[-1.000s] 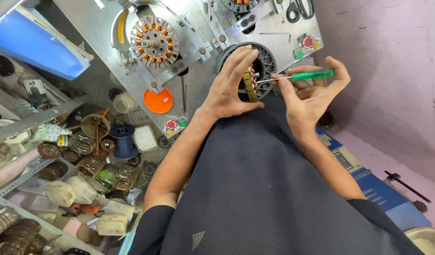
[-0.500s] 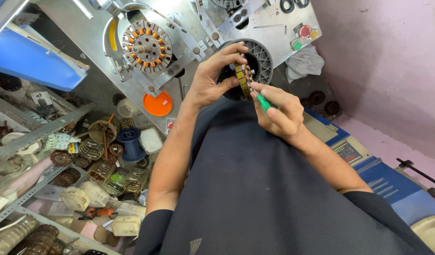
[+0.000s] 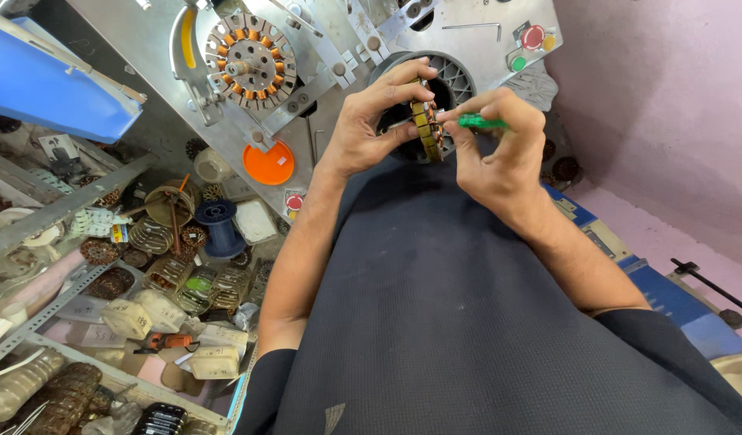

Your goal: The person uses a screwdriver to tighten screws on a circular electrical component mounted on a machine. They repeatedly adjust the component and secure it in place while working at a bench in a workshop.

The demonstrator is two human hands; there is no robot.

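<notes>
My left hand (image 3: 371, 121) grips a round wound stator ring (image 3: 426, 129) with copper coils and yellow-green pads, held edge-on in front of my chest. My right hand (image 3: 500, 153) pinches a small green-handled tool (image 3: 480, 122) whose tip touches the ring's right side. Both hands are close together, just in front of a round dark fan-like opening (image 3: 460, 76) in the grey machine panel. My dark shirt fills the lower middle of the view.
A grey metal winding machine (image 3: 323, 48) stands behind, with a mounted stator with orange coils (image 3: 246, 56), an orange disc (image 3: 269, 163), red and green buttons (image 3: 532, 40). At left, a cluttered bench holds several stators, a blue spool (image 3: 220, 225) and a blue tray (image 3: 49, 89).
My right hand has turned so the green tool now points in at the ring from the right. The ring stays in my left hand, and the view has shifted slightly.
</notes>
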